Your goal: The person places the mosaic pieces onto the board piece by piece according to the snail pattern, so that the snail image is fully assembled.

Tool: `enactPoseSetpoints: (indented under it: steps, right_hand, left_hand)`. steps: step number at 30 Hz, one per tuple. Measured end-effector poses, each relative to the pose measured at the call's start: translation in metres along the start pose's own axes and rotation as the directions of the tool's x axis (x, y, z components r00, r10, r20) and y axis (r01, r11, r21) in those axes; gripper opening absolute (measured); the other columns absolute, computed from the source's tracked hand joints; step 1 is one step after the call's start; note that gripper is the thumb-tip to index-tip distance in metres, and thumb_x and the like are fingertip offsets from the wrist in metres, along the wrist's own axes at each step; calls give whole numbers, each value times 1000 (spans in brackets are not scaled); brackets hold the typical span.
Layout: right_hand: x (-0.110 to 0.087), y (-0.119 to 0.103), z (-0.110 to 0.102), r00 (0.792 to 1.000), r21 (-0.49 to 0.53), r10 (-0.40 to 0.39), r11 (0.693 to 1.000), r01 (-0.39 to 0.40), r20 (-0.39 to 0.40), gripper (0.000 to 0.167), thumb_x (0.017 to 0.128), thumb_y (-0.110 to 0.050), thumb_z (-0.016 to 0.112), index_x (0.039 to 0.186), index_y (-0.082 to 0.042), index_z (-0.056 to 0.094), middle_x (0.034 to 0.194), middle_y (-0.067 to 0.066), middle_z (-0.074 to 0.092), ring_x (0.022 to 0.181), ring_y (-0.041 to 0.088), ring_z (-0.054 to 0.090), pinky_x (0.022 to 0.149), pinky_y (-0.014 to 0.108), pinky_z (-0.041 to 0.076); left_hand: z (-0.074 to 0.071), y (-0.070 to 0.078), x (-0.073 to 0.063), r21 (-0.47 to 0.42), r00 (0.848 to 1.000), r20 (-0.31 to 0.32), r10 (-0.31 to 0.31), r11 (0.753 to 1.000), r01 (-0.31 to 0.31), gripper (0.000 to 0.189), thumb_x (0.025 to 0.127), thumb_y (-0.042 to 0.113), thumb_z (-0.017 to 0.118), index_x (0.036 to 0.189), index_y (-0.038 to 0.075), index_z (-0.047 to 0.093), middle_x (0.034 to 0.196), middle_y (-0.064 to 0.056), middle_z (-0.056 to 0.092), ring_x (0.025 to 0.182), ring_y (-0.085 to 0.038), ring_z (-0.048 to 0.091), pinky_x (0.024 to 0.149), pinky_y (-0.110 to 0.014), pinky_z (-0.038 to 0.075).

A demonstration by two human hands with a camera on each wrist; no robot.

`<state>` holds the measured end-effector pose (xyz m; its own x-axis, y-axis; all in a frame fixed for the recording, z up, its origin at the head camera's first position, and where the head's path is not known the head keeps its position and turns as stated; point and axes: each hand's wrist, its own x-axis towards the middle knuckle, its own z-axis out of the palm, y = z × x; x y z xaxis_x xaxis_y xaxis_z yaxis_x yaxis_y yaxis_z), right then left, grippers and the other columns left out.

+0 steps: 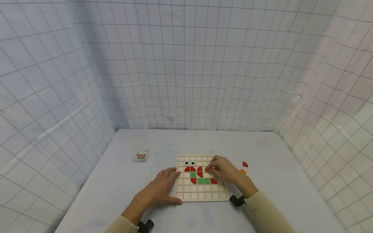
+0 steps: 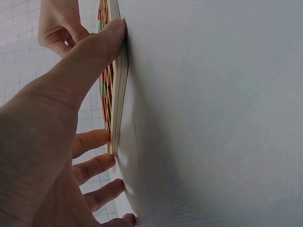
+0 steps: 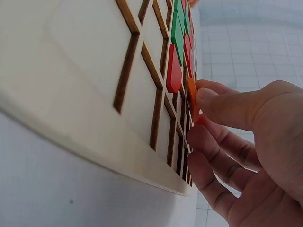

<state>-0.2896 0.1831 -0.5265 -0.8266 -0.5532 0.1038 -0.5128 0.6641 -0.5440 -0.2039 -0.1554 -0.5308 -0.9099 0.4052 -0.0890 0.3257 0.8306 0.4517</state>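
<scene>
A wooden grid board (image 1: 201,196) lies on the table with red and green tiles and two googly-eye tiles in its squares. My right hand (image 1: 222,168) is over the board's right half. It pinches an orange tile (image 3: 192,92) between thumb and fingers, right at the grid squares. A red quarter-round tile (image 3: 174,71) sits in the grid close by. At the board's near left corner, my left hand (image 1: 161,189) has its fingers spread. Its thumb (image 2: 106,38) touches the near edge, and its fingertips reach the left edge.
Right of the board lie a loose red quarter-round tile (image 1: 245,164) and an orange tile (image 1: 243,171), the latter partly behind my right wrist. A small picture card (image 1: 140,156) lies at the left. Grid-patterned cloth walls (image 1: 186,81) surround the white table (image 1: 116,194).
</scene>
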Motion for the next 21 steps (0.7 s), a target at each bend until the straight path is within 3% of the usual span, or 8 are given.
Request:
enactPoseSetpoints:
  steps: [5, 12, 16, 21]
  right_hand:
    - [2, 0, 1, 1000, -11, -4, 1000, 4, -7, 16, 107, -3, 82, 115, -12, 92, 115, -1, 74, 100, 9, 59, 84, 23, 52]
    - [6, 0, 3, 999, 2, 37, 999, -37, -12, 12, 105, -7, 86, 115, -12, 91, 107, -5, 76, 87, 8, 57, 74, 21, 51]
    - [7, 0, 3, 999, 10, 36, 999, -36, -13, 11, 105, -7, 86, 114, -10, 91, 106, -3, 76, 87, 9, 57, 74, 21, 50]
    - [7, 1, 4, 999, -12, -20, 1000, 20, -29, 12, 106, -5, 85, 115, -8, 91, 108, 2, 77, 89, 7, 60, 75, 21, 52]
  left_hand:
    - [-1, 1, 0, -4, 1000, 12, -14, 1000, 14, 121, 79, 68, 104, 174, 16, 51, 185, -14, 42, 168, -49, 43, 127, -74, 51]
    - [-2, 1, 1, -5, 1000, 23, -13, 1000, 14, 121, 79, 68, 104, 175, 16, 50, 185, -14, 42, 169, -49, 42, 128, -73, 50]
    - [-2, 2, 2, -6, 1000, 24, -16, 1000, 16, 120, 79, 66, 104, 174, 16, 51, 184, -14, 43, 168, -49, 42, 129, -73, 50]
    - [-3, 3, 2, -8, 1000, 24, -16, 1000, 16, 121, 79, 66, 105, 174, 15, 51, 184, -15, 43, 167, -49, 43, 129, -73, 50]
